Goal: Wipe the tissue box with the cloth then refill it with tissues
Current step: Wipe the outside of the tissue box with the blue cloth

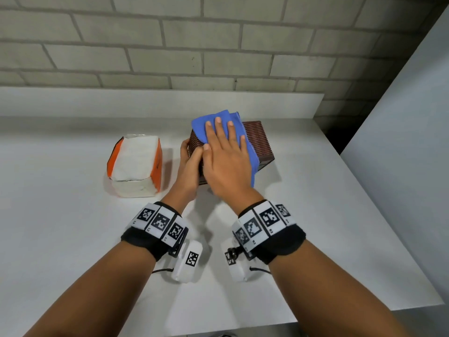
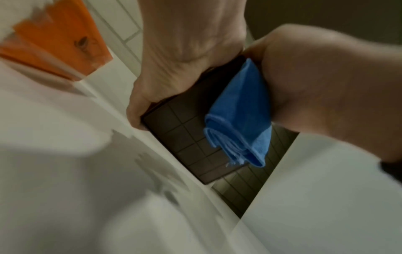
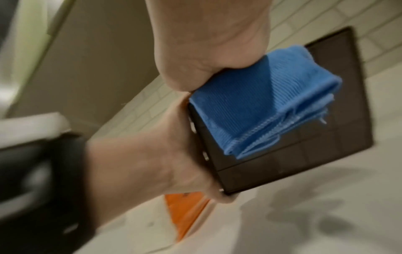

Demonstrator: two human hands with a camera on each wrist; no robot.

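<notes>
Blue cloth is pressed flat-fingered onto brown tissue box by right hand; box is gripped by left hand; tissue pack at 9 o'clock on counter.

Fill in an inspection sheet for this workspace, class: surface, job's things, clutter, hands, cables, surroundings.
Surface: white table.
Job's things: brown tissue box tilted on table; blue cloth folded over its top; tissue pack to its left, apart.
Clutter: nothing seen.
Hands: left hand grips the box's side; right hand presses the cloth flat, fingers straight.
Cables: thin black cable at the wrist cameras.
Surroundings: brick wall behind.
</notes>
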